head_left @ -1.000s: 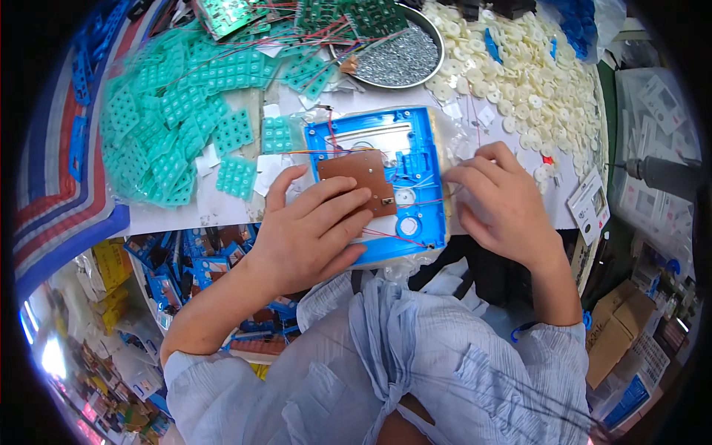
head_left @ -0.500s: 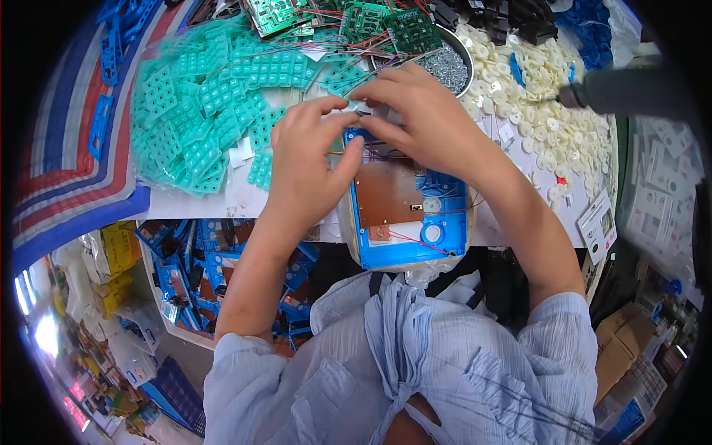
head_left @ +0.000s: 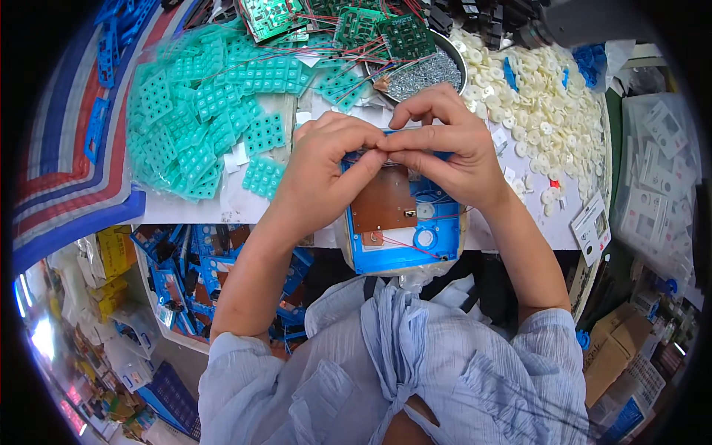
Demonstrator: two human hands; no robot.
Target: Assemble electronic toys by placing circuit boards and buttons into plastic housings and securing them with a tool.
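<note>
A blue plastic casing (head_left: 406,262) lies open side up at the table's front edge, on a pale padded support. Inside it are a brown circuit board (head_left: 382,202), a round speaker-like ring (head_left: 425,238) and thin red wires (head_left: 406,247). My left hand (head_left: 320,174) is over the casing's far left corner, thumb and forefinger pinched. From the right, my right hand (head_left: 458,152) meets it, its thumb and forefinger also closed. Both sets of fingertips touch just above the board's far edge, where thin wires run. Whatever they pinch is hidden by the fingers.
Turquoise rubber keypads (head_left: 182,115) are heaped at left. Behind are green circuit boards (head_left: 406,37) with wires and a metal bowl of screws (head_left: 437,78). Cream plastic discs (head_left: 545,122) are piled at right. A bin of blue casings (head_left: 196,271) stands below the table's left edge.
My right hand has come down and nearer, uncovering the screw bowl. Its fingertips now meet my left hand's over the casing. The dark arm-like object at right has shifted up and left.
</note>
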